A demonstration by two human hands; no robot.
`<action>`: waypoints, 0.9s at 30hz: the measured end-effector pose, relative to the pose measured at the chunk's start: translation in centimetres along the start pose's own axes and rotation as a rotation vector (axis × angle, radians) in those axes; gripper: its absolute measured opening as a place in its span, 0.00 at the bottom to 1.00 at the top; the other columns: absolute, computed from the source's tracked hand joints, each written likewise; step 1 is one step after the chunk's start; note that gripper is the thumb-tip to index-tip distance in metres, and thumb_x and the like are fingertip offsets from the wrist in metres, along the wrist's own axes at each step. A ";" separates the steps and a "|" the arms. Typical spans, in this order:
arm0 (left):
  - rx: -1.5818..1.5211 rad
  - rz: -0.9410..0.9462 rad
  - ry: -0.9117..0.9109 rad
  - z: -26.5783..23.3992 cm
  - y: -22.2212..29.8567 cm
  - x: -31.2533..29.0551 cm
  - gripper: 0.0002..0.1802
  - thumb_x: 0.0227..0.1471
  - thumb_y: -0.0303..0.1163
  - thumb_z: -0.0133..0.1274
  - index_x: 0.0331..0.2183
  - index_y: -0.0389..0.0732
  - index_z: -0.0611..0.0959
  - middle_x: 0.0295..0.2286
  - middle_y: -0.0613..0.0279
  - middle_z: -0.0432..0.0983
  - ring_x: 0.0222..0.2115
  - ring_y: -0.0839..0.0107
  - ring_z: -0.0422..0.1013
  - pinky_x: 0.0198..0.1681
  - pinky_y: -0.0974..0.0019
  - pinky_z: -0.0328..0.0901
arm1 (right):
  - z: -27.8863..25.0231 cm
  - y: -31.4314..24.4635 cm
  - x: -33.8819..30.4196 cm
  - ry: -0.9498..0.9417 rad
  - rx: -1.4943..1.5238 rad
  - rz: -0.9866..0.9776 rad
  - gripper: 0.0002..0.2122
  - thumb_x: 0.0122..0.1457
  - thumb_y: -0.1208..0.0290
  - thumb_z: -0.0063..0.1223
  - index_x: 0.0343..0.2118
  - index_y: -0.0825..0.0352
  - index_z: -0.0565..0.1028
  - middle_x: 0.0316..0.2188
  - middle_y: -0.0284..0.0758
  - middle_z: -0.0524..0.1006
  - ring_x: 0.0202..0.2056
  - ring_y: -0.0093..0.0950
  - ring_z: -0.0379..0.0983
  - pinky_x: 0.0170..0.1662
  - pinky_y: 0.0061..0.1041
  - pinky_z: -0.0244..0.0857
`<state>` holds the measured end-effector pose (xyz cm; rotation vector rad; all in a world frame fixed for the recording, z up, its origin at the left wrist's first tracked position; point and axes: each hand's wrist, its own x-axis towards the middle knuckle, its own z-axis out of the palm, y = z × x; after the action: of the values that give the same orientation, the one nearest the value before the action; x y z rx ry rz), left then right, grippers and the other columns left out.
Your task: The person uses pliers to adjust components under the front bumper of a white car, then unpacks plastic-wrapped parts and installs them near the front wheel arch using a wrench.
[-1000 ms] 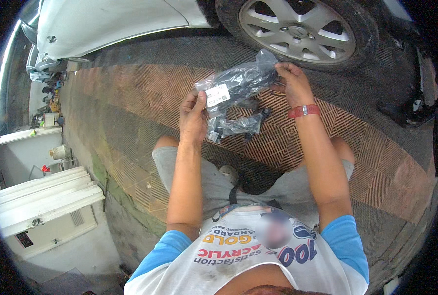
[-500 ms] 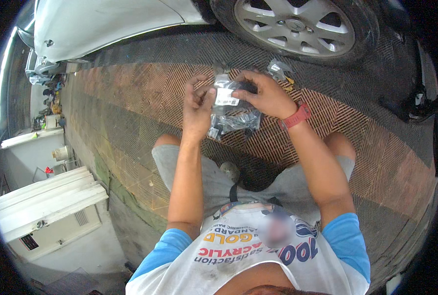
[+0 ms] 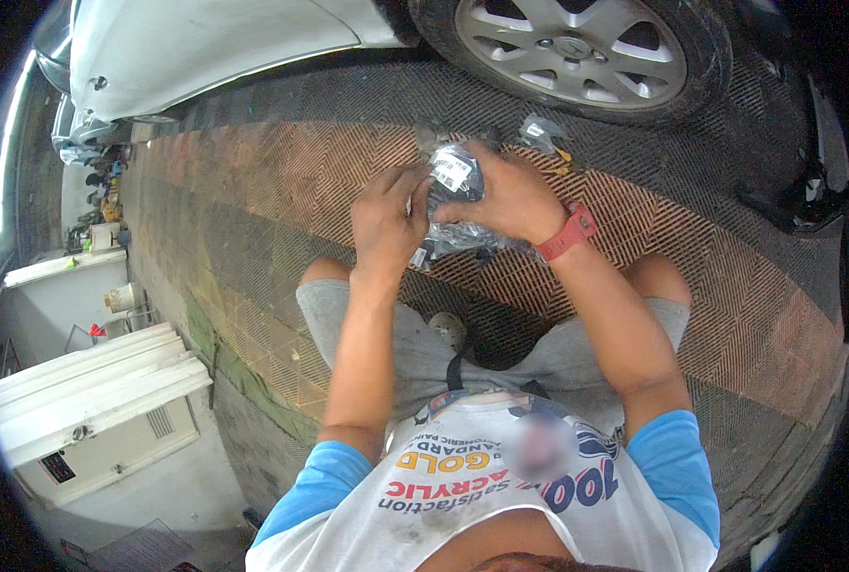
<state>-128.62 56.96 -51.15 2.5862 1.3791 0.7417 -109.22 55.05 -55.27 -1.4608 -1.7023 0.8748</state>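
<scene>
Plastic bag (image 3: 455,205) — dark parts inside — gripped by left hand (image 3: 386,221) and right hand (image 3: 505,200) fingers.

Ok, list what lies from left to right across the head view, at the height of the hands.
White cabinet → left hand → plastic bag → right hand → red wristband → black car part.

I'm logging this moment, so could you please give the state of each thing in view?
Clear plastic bag of dark parts with white label: crumpled, held above the floor.
Left hand: gripping the bag's left side.
Right hand: gripping its right side.
Small clear plastic packet: lying on the patterned floor.
</scene>
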 end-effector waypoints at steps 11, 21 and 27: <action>-0.990 -0.792 -0.163 0.7 -4.5 -0.9 0.15 0.58 0.31 0.58 0.45 0.34 0.81 0.41 0.63 0.78 0.42 0.75 0.71 0.46 0.68 0.66 | 0.5 -1.3 -2.4 -0.114 -0.099 -0.005 0.38 0.42 0.58 0.71 0.55 0.68 0.64 0.32 0.53 0.79 0.35 0.52 0.77 0.41 0.46 0.70; -0.632 -0.496 -0.572 -3.8 -1.5 1.2 0.25 0.49 0.26 0.64 0.51 0.40 0.81 0.44 0.61 0.80 0.42 0.72 0.73 0.47 0.67 0.69 | -1.1 -0.6 -2.2 -0.274 -0.112 -0.181 0.34 0.42 0.62 0.70 0.52 0.63 0.65 0.35 0.50 0.79 0.38 0.52 0.77 0.42 0.46 0.70; -0.396 -0.051 -0.452 -3.9 0.2 2.6 0.21 0.45 0.23 0.59 0.45 0.37 0.84 0.37 0.49 0.82 0.35 0.60 0.80 0.40 0.63 0.72 | -0.4 -1.4 -2.6 -0.199 -0.025 -0.167 0.34 0.40 0.58 0.71 0.50 0.65 0.66 0.33 0.52 0.79 0.38 0.52 0.77 0.43 0.46 0.70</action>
<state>-129.08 58.43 -46.72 2.2148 1.0340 0.3433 -109.27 52.33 -54.12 -1.2600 -1.9566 0.9363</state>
